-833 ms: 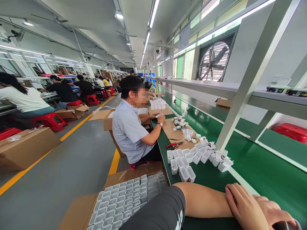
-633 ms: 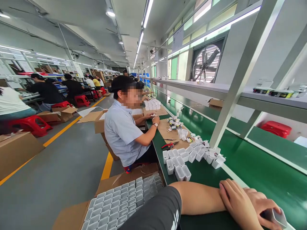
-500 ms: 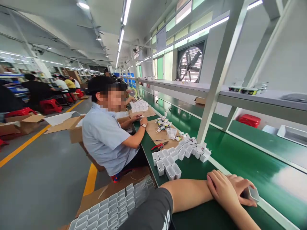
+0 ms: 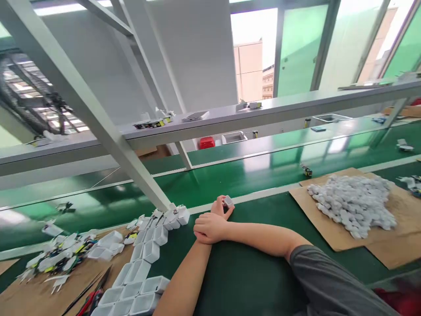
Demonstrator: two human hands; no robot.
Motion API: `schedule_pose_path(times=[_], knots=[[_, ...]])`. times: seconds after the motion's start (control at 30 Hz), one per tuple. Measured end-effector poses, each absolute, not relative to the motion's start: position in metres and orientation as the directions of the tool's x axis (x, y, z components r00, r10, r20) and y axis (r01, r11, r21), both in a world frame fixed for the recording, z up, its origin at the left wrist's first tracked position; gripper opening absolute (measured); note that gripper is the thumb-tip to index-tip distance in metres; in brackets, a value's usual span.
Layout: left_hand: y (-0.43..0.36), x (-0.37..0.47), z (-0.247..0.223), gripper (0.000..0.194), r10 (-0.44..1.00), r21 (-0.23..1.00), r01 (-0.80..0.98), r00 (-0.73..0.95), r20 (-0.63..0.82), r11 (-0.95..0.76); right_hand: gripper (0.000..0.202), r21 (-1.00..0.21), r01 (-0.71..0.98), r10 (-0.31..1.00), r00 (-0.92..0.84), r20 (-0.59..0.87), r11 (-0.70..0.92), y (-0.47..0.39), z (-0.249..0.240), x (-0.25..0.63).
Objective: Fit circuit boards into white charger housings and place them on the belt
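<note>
**Hazard: Crossed-Arm Snag**

On the worktop [image 4: 250,272], white cases [image 4: 151,251] stood beside the left forearm [image 4: 187,278]; a leftward sweep could have toppled them. The right hand [image 4: 210,228] lay across that forearm, its grip not discernible; a tug could have loosened the left hand [image 4: 218,207], its grip narrow on a pale case [image 4: 228,201] near the right hand.

The left grip [image 4: 218,207] holds a white cup [image 4: 228,201].

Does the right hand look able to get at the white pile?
Likely yes: the right hand lies across the left forearm, and nothing stands between it and the white pile.
</note>
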State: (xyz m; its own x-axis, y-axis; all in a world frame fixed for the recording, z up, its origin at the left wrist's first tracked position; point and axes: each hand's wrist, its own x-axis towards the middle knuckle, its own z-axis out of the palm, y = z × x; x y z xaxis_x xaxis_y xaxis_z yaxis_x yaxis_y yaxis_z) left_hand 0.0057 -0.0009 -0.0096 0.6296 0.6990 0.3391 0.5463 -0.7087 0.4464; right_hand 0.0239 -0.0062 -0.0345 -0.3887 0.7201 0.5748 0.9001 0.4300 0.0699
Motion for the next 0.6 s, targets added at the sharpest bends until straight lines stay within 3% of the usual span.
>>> schedule_pose_path(times=[0.2, 0.6], knots=[[0.007, 0.005, -0.016, 0.045, 0.626, 0.443, 0.474, 0.715, 0.311, -0.761, 0.029, 0.076, 0.895, 0.724, -0.403, 0.560, 0.439, -0.015, -0.030, 0.028], [0.001, 0.007, -0.019, 0.042, 0.660, 0.408, 0.535, 0.694, 0.288, -0.740, 0.034, 0.076, 0.943, 0.801, -0.315, 0.509, 0.323, -0.027, -0.033, 0.030]])
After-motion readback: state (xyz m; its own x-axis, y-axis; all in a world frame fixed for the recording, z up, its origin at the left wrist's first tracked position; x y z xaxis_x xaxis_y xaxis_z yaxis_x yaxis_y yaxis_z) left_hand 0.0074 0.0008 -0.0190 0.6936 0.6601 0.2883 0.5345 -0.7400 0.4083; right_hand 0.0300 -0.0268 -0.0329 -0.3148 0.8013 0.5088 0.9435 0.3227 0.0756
